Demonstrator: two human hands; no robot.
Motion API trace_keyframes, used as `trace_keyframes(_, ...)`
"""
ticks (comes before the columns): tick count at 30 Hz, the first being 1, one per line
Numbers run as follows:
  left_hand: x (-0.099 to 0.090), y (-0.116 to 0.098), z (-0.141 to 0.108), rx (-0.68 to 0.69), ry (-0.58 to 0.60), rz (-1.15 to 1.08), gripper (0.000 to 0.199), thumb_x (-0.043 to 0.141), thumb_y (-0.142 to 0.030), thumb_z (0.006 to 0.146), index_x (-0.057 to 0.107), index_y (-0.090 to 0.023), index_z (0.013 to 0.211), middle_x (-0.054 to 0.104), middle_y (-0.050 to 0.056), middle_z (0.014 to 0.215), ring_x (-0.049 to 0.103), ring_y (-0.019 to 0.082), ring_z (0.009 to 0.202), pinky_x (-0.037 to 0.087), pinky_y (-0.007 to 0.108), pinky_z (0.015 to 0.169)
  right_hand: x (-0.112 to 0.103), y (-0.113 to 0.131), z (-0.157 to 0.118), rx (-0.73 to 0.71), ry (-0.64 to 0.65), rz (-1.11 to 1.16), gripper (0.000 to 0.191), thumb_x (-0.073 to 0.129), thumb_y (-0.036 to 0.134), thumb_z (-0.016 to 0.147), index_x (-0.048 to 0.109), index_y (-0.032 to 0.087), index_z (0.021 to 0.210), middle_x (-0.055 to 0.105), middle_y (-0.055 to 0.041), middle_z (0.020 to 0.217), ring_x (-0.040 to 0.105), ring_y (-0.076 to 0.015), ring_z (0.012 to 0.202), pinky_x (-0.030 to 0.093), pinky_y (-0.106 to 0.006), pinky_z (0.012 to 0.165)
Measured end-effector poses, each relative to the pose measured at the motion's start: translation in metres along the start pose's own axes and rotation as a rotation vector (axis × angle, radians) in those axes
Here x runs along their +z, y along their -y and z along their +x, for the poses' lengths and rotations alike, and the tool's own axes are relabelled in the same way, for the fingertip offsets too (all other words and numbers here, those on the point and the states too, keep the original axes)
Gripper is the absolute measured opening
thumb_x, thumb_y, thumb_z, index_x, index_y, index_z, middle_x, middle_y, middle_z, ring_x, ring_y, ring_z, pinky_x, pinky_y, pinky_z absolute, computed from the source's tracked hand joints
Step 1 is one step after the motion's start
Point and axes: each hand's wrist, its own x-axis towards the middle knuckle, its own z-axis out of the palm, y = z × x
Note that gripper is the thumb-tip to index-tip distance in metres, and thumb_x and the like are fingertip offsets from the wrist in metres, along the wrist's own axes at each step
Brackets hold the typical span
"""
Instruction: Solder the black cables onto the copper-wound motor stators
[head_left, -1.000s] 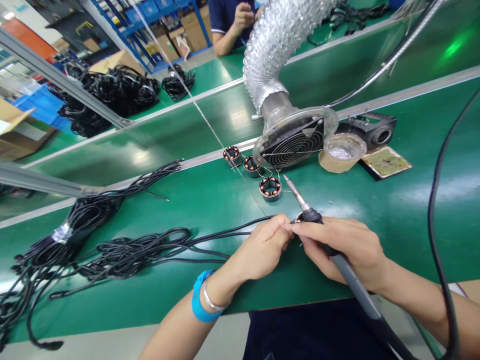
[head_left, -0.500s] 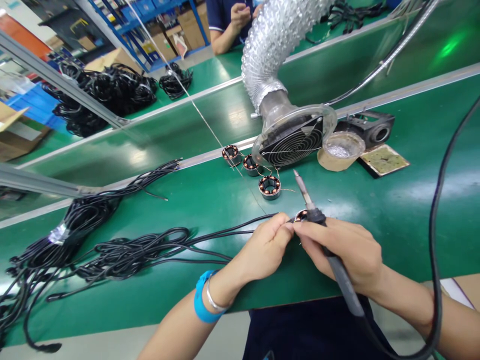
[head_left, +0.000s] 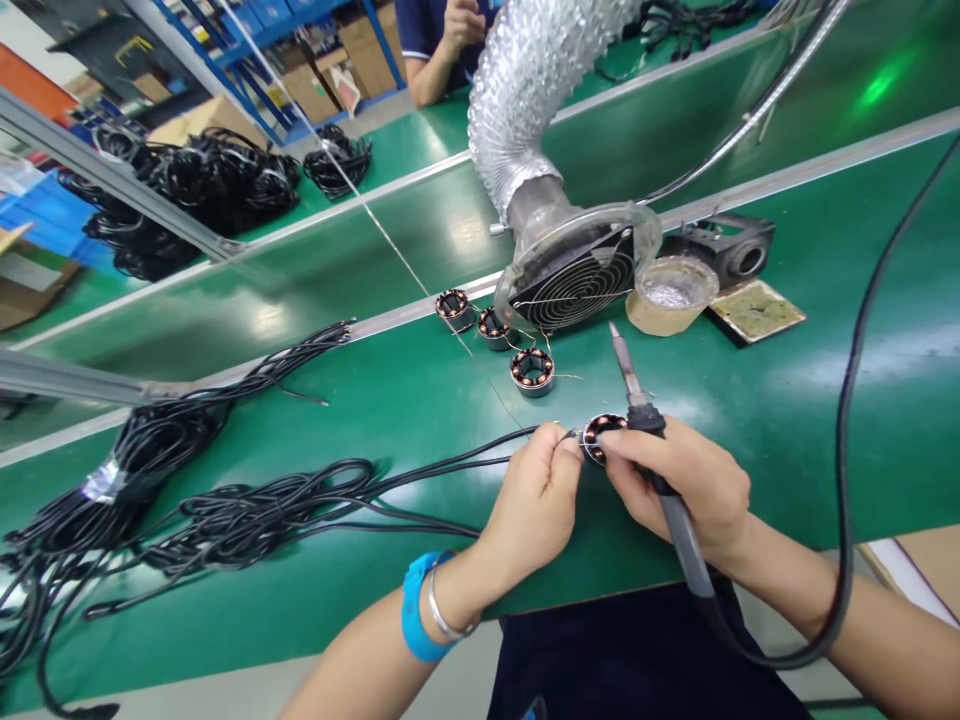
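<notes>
My left hand [head_left: 534, 500] pinches the end of a black power cable [head_left: 572, 436] between thumb and forefinger. Thin wire shows between that end and a small ring-shaped stator with copper windings [head_left: 598, 428]. Thumb and fingertips of my right hand [head_left: 694, 485] grip the stator's near side, partly covering it. The same hand also holds a soldering iron [head_left: 684, 545], its tip pointing up and away, apart from the stator. Beyond my hands stand three more stators: a near one [head_left: 532, 372], a middle one [head_left: 495, 328] and a far one [head_left: 454, 310].
A fume extractor [head_left: 577, 285] hangs from a silver duct [head_left: 517, 110] above the bench. Behind the iron are a round tub [head_left: 664, 318], a black iron stand [head_left: 724, 252] and a sponge tray [head_left: 757, 312]. Cable bundles [head_left: 262, 505] lie left. Across the bench sits a person [head_left: 442, 50].
My right hand has shifted slightly, and the iron's tip now points more to the right. More of the stator shows, with a small gap between my hands.
</notes>
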Motion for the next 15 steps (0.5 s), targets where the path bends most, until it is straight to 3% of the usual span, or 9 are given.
trace_keyframes(5,0.004,-0.003,-0.003,0.127,-0.051,0.114,0.024,0.036,-0.030,0.100,0.039,-0.021,0.077,0.041,-0.005,0.066,0.038,0.011,0.061,0.030,0.027,0.060,-0.002,0.000,-0.006,-0.033,0.039,-0.003,0.039,0.069,0.004,0.080,0.061,0.020,0.115,0.072,-0.0050,0.084,0.070,-0.0201,0.076,0.056,-0.030,0.062)
trace_keyframes(9,0.005,-0.006,-0.005,0.142,-0.054,0.152,0.023,0.036,-0.028,0.100,0.039,-0.021,0.078,0.040,-0.005,0.066,0.037,0.011,0.061,0.028,0.028,0.060,-0.012,0.005,-0.006,0.001,0.060,0.065,0.044,0.066,0.001,0.080,0.060,0.020,0.120,0.074,-0.0075,0.100,0.071,-0.0203,0.082,0.058,-0.032,0.069)
trace_keyframes(12,0.005,-0.007,-0.006,0.123,-0.043,0.172,0.024,0.036,-0.028,0.100,0.038,-0.022,0.077,0.038,-0.006,0.063,0.036,0.011,0.058,0.025,0.028,0.058,-0.033,0.012,0.000,0.132,0.059,0.177,0.052,0.059,-0.002,0.083,0.059,0.022,0.129,0.073,-0.0030,0.095,0.069,-0.0144,0.075,0.057,-0.027,0.068)
trace_keyframes(15,0.005,-0.006,-0.007,0.108,-0.036,0.166,0.026,0.037,-0.031,0.100,0.038,-0.022,0.076,0.036,-0.007,0.060,0.035,0.011,0.057,0.024,0.028,0.058,-0.058,0.016,0.005,0.267,0.057,0.274,0.047,0.059,0.008,0.088,0.060,0.024,0.132,0.070,-0.0034,0.092,0.065,-0.0147,0.073,0.054,-0.029,0.063)
